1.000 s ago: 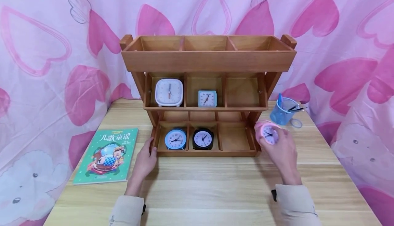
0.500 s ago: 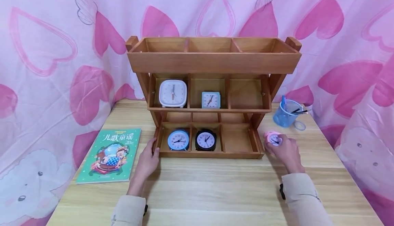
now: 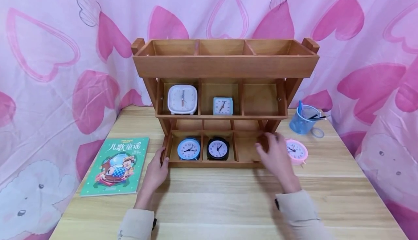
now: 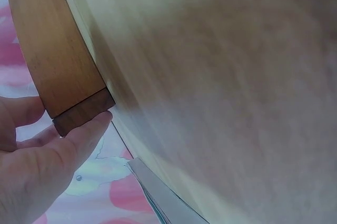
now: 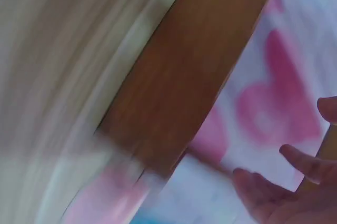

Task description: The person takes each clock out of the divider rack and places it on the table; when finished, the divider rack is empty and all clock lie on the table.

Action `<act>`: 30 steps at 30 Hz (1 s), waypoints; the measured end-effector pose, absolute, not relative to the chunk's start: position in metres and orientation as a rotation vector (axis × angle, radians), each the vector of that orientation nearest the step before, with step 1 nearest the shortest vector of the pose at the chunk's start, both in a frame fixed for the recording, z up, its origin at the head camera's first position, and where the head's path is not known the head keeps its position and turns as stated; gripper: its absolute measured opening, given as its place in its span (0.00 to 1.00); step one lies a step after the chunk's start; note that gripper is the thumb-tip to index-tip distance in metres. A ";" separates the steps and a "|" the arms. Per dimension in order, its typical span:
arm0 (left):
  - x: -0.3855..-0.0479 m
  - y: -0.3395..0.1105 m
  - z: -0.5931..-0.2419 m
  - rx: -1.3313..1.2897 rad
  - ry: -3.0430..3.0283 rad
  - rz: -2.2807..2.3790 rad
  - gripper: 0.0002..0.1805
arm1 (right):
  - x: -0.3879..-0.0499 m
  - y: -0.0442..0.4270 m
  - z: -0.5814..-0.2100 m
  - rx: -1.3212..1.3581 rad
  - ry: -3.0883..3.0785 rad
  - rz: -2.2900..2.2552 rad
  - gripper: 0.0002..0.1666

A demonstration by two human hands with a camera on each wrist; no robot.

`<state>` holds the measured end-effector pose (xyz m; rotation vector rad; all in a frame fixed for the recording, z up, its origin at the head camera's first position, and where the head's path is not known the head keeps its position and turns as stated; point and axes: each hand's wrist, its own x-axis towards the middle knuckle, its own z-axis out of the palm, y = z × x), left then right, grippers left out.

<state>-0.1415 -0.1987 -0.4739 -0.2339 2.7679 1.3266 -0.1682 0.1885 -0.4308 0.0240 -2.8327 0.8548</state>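
Note:
My left hand (image 3: 156, 173) grips the lower left end of the wooden shelf (image 3: 225, 66); in the left wrist view its thumb and fingers (image 4: 89, 132) lie around the wooden corner (image 4: 84, 112). My right hand (image 3: 277, 159) is in front of the lower right compartment, fingers spread and holding nothing. Just right of it the pink clock (image 3: 298, 152) stands on the table, partly behind the hand. A blue clock (image 3: 188, 149) and a black clock (image 3: 217, 149) stand in the lower left and lower middle compartments. A white clock (image 3: 182, 99) and a small teal clock (image 3: 223, 106) are in the middle tier.
On the table's left lies a green book (image 3: 114, 167). Behind the pink clock, at the right, stand a blue mesh pen cup (image 3: 302, 122) with pens and a roll of tape (image 3: 318, 133). A pink heart-patterned curtain (image 3: 225, 7) hangs behind the shelf.
The pink clock was carried right and down onto the table beside the shelf. My right hand has let go of it and moved left to the shelf's lower right compartment. The left hand keeps its grip.

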 end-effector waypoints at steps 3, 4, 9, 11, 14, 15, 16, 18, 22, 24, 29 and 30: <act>-0.141 -0.199 -0.474 -0.237 2.769 1.327 0.29 | -0.170 0.148 -0.434 0.135 -2.870 0.920 0.36; -0.141 -0.199 -0.474 -0.240 2.769 1.325 0.28 | -0.171 0.135 -0.436 0.163 -2.884 0.931 0.36; -0.139 -0.197 -0.475 -0.242 2.772 1.320 0.28 | -0.178 0.087 -0.450 0.262 -2.943 0.974 0.35; -0.139 -0.196 -0.474 -0.242 2.769 1.326 0.28 | -0.181 0.075 -0.456 0.297 -2.968 0.955 0.35; -0.140 -0.195 -0.475 -0.235 2.771 1.334 0.28 | -0.184 0.064 -0.464 0.310 -2.992 0.919 0.35; -0.140 -0.195 -0.475 -0.231 2.773 1.336 0.28 | -0.185 0.062 -0.466 0.298 -3.002 0.907 0.36; -0.140 -0.195 -0.476 -0.227 2.775 1.337 0.28 | -0.186 0.060 -0.468 0.284 -3.007 0.899 0.36; -0.140 -0.195 -0.476 -0.220 2.781 1.338 0.28 | -0.187 0.057 -0.472 0.249 -3.017 0.875 0.38; -0.141 -0.196 -0.476 -0.227 2.791 1.337 0.28 | -0.189 0.052 -0.475 0.226 -3.005 0.817 0.38; -0.141 -0.196 -0.475 -0.229 2.791 1.338 0.28 | -0.191 0.051 -0.475 0.223 -2.976 0.815 0.36; -0.141 -0.197 -0.474 -0.229 2.785 1.343 0.28 | -0.190 0.052 -0.467 0.209 -2.905 0.940 0.32; -0.141 -0.197 -0.474 -0.234 2.783 1.341 0.28 | -0.189 0.053 -0.463 0.203 -2.892 0.980 0.32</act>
